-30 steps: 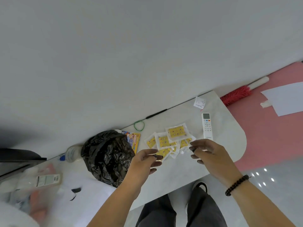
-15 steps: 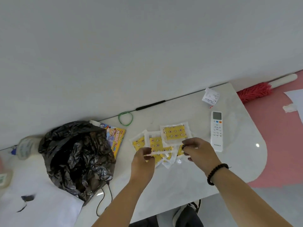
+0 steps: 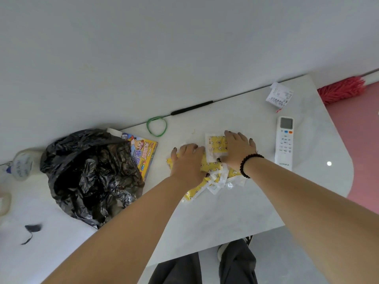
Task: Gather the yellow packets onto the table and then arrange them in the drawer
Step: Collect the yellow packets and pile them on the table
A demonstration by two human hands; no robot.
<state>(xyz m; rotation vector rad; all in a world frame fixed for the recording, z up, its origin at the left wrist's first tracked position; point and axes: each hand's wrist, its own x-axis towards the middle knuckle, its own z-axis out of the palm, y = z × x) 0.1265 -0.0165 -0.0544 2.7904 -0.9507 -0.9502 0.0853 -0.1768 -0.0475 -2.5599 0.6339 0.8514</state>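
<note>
Now both hands flat, left hand point(image 3: 188, 160), right hand point(image 3: 239, 149), fingers spread, pressing yellow packets point(image 3: 215, 146).

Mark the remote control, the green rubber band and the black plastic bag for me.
remote control point(image 3: 284, 143), head view, middle of its white keypad face.
green rubber band point(image 3: 149, 130), head view, left side of the loop.
black plastic bag point(image 3: 88, 173), head view, centre of the crumpled plastic.

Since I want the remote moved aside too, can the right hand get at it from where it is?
Probably yes. The right hand lies flat on the yellow packets, and the white remote lies just to its right on the table, with only bare tabletop between them.
</note>
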